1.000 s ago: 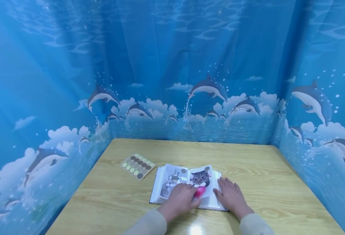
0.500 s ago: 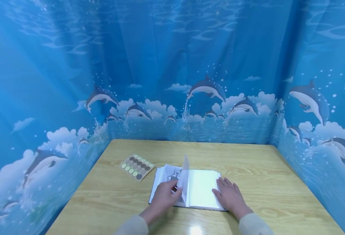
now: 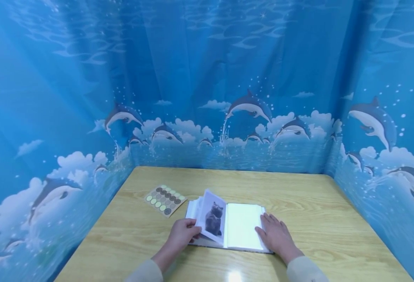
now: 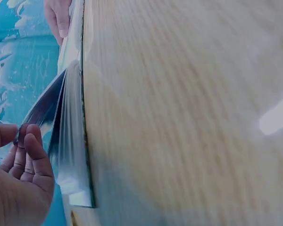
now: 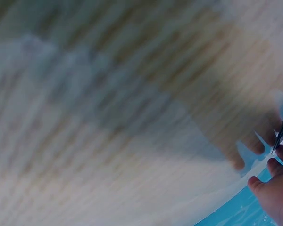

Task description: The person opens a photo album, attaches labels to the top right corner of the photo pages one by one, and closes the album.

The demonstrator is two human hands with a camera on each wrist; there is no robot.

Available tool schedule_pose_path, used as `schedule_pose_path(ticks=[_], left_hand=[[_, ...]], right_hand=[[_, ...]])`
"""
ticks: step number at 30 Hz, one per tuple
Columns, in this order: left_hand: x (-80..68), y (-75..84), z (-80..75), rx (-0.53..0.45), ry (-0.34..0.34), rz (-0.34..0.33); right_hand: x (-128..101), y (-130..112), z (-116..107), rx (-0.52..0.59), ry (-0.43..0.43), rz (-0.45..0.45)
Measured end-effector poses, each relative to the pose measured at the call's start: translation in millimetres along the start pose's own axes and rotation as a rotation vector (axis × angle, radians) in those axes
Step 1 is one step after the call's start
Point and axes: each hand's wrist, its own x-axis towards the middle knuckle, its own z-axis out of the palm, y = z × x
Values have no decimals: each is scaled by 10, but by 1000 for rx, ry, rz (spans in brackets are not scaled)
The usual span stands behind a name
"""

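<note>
An open photo album (image 3: 245, 227) lies on the table, its right-hand page blank and white. My left hand (image 3: 180, 234) pinches the outer edge of a raised page (image 3: 207, 211) that bears a picture of a dark grey cat. In the left wrist view, the thumb and fingers of the left hand (image 4: 26, 181) hold that leaf (image 4: 46, 101) apart from the stack of pages below. My right hand (image 3: 277, 235) rests with extended fingers on the album's right edge. Only part of the right hand (image 5: 276, 195) shows in the right wrist view, beside the album's edge.
A sheet of round stickers (image 3: 165, 200) in green, brown and grey lies left of the album. The wooden table (image 3: 298, 196) is bounded at the back and sides by a blue curtain (image 3: 200, 78) printed with dolphins.
My left hand has moved left, turning the page with the striped cat over. The right page is now blank, and the grey cat picture shows on the left. The right hand stays in place.
</note>
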Motion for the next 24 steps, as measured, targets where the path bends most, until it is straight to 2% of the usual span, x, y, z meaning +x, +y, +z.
schedule_pose_path(ticks=[7,17,20,24], left_hand=[[-33,-117,-64,-19,12,-44],[-18,-238,-187,18,5,-109],[27,-277,-261,31,48,-125],[103,-321,-415,76,139,-107]], right_hand=[[-1,-11,-18,10,-13,6],[-10,16,10,18,-13,12],[-6,9,11,24,-11,10],[0,4,16,25,-8,9]])
